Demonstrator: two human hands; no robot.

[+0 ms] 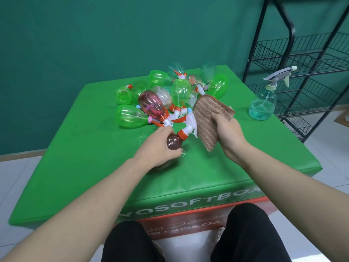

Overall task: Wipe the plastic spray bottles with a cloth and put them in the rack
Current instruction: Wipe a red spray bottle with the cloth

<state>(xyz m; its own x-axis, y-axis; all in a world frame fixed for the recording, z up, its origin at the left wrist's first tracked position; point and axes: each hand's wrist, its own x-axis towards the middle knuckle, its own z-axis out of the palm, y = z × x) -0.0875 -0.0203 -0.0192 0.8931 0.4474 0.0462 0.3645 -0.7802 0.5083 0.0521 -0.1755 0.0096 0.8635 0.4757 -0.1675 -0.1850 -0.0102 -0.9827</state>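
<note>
My left hand (160, 146) grips a brown spray bottle (174, 141) with an orange collar and white trigger head, its nozzle pointing away from me, just above the green box top (94, 163). My right hand (229, 137) holds a folded brown striped cloth (206, 118) right beside the bottle's trigger head. Behind them lies a heap of spray bottles (170, 95), mostly green, one pink-brown (151, 104), several clear. The black wire rack (306, 72) stands at the right, beyond the box.
An upright teal spray bottle (264, 101) with a grey trigger stands on the box's right side, near the rack. A green wall is behind. My knees in black trousers (245, 233) are at the box's front edge, over pale floor tiles.
</note>
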